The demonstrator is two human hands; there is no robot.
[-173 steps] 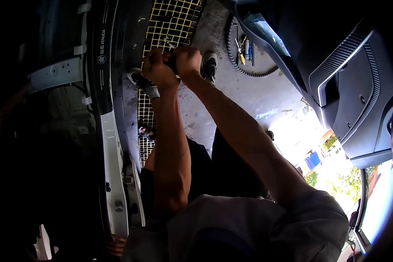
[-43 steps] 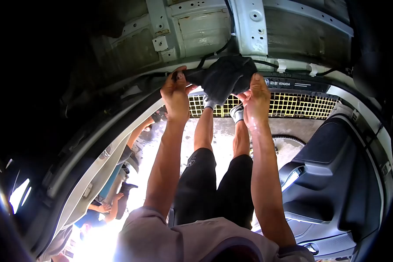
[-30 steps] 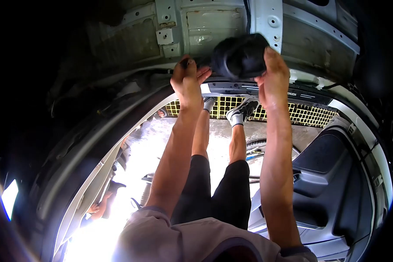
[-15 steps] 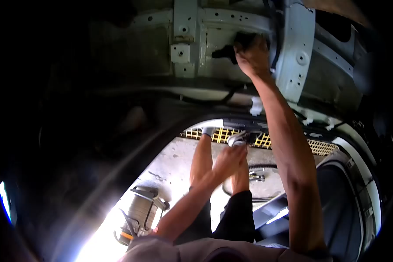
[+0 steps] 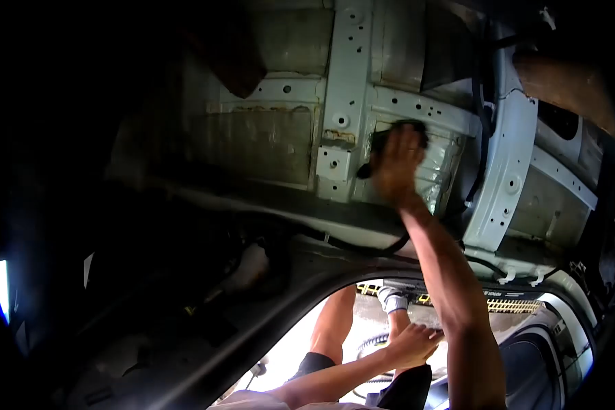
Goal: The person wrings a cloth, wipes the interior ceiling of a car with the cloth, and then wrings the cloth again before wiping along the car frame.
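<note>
High on the bare metal car panel, my right hand (image 5: 396, 167) holds a dark cloth (image 5: 417, 128) flat against the surface, fingers stretched up over it. Motion blurs this hand a little, and its back hides most of the cloth. The panel (image 5: 437, 171) beside it looks shiny and crinkled. My left hand (image 5: 415, 345) hangs lower, in front of my leg. Its fingers are loosely bent and partly apart, and nothing shows in them.
A pale metal rib (image 5: 352, 68) and a wider pillar (image 5: 512, 164) flank the panel. A black cable (image 5: 482, 137) runs beside the pillar. Below lies the door opening with its dark trim (image 5: 301, 301), and a yellow grating (image 5: 512, 305) on the floor beyond.
The view has tilted upward, showing more of the panel. My right hand has flattened over the cloth and shifted on the panel. My left hand's fingers have loosened, and it now sits further right.
</note>
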